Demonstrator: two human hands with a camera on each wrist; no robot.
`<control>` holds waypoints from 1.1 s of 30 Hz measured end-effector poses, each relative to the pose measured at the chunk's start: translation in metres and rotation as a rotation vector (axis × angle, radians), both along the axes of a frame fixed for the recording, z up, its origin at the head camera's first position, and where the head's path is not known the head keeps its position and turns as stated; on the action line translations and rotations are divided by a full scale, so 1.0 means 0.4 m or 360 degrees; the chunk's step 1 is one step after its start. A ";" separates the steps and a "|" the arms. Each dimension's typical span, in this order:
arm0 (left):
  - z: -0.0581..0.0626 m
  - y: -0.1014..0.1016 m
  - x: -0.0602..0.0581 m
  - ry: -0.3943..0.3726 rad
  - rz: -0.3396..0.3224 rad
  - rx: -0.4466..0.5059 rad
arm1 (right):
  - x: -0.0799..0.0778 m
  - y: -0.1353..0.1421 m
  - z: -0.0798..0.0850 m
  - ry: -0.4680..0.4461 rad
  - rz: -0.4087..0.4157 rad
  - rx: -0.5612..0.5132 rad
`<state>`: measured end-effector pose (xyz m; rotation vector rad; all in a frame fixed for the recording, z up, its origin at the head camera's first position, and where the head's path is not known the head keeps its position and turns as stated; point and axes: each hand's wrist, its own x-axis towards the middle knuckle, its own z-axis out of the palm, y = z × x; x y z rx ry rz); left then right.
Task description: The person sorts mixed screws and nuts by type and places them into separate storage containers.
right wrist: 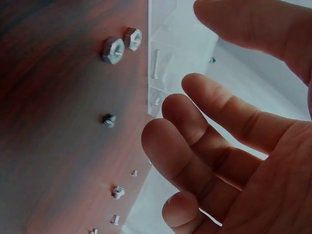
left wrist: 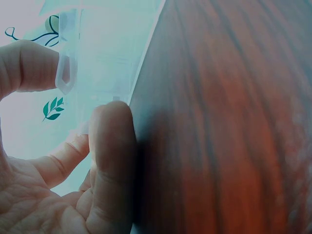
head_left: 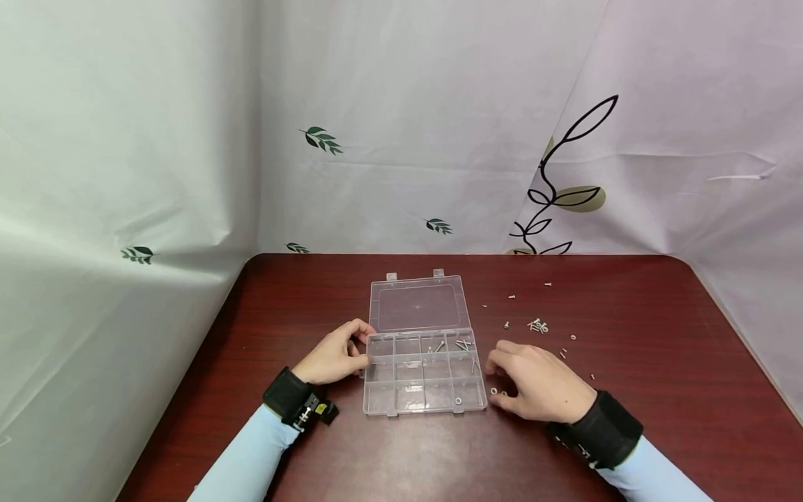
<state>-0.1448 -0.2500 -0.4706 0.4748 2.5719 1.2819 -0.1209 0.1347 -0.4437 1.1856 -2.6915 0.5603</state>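
Compartment box (head_left: 379, 399) of clear plastic lies just below the middle of the head view, with its lid (head_left: 417, 305) folded back flat towards the top of the frame. Left hand (head_left: 334, 354) grips the box's left edge, thumb and bent fingertips against the clear plastic; the left wrist view shows them touching it close up. Right hand (head_left: 542, 382) hovers just beside the box's right edge, thumb apart from the loosely bent fingers; in the right wrist view these fingertips touch no hardware.

Two nuts (head_left: 493, 391) show between its thumb and fingers in the head view, the second partly hidden; in the right wrist view they sit at upper left, side by side on the wood. Inside the box, screws (head_left: 463, 345) lie in the two right-hand compartments of the top row, one more screw in the rightmost compartment of the middle row, and a single nut (head_left: 459, 401) at lower right.

Right of the box, a small heap of hardware (head_left: 537, 325) rests on the dark red table (head_left: 351, 460), with other small pieces scattered around it. Black bands (head_left: 288, 394) wrap both wrists, above pale blue sleeves (head_left: 245, 453). White sheeting (head_left: 401, 84) with leaf prints (head_left: 321, 139) fills the upper frame.
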 end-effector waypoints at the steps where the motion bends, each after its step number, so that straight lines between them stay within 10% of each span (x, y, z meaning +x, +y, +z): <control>1: -0.001 0.000 0.000 0.0001 0.0000 -0.0001 | 0.001 0.000 -0.003 -0.0012 -0.0004 0.0012; 33: -0.001 0.000 -0.001 -0.0041 -0.0015 0.0033 | -0.004 -0.019 -0.056 -0.0047 -0.0046 0.0062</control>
